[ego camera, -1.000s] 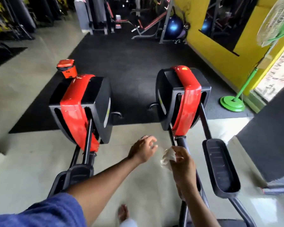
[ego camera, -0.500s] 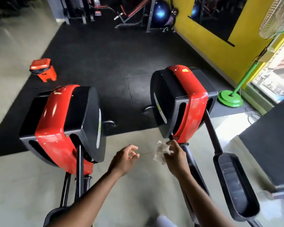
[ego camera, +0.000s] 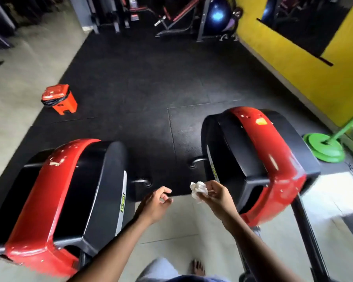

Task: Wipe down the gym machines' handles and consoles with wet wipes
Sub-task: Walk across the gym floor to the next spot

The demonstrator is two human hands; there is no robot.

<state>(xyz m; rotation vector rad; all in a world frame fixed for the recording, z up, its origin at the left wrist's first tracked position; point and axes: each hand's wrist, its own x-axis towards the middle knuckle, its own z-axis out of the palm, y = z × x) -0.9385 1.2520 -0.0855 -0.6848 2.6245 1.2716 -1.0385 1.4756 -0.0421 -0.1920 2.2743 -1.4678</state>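
My right hand [ego camera: 216,197] pinches a crumpled white wet wipe [ego camera: 198,190] in the air between two red-and-black gym machines. My left hand [ego camera: 154,204] hovers just left of the wipe, fingers loosely curled, holding nothing. The left machine's housing [ego camera: 55,202] fills the lower left; the right machine's housing [ego camera: 261,157] stands close behind my right hand. No handles or consoles show in this view.
An orange bin [ego camera: 59,99] with a black liner sits on the black rubber mat [ego camera: 143,94] at the left. A green fan base [ego camera: 324,147] stands by the yellow wall [ego camera: 293,62]. Benches and a blue exercise ball [ego camera: 217,14] lie far back. My bare foot [ego camera: 198,267] is on the pale floor.
I have walked forward between the two machines, so their housings look larger and nearer. Both hands stay close together in front of me, the right still pinching the wipe.
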